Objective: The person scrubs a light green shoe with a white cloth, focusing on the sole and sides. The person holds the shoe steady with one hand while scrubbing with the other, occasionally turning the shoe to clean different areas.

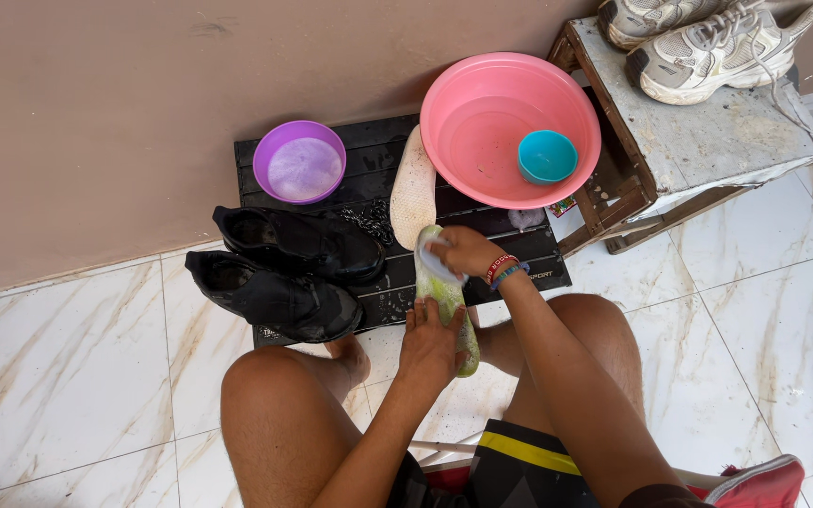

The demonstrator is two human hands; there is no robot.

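My left hand (428,342) grips the lower end of a pale green shoe insole (446,299), held lengthwise between my knees. My right hand (461,252) presses a small white-blue brush (435,262) against the insole's upper end; beaded bracelets circle that wrist. A second, whitish insole (413,188) lies on the black ribbed mat (383,155) just beyond. Two wet black shoes (286,271) lie on their sides at the mat's left.
A purple bowl (299,161) of soapy water and a pink basin (510,127) with a teal cup (547,155) in it stand on the mat. A wooden crate (689,132) at the right carries two grey-white sneakers (708,42). Brown wall behind, marble tile floor around.
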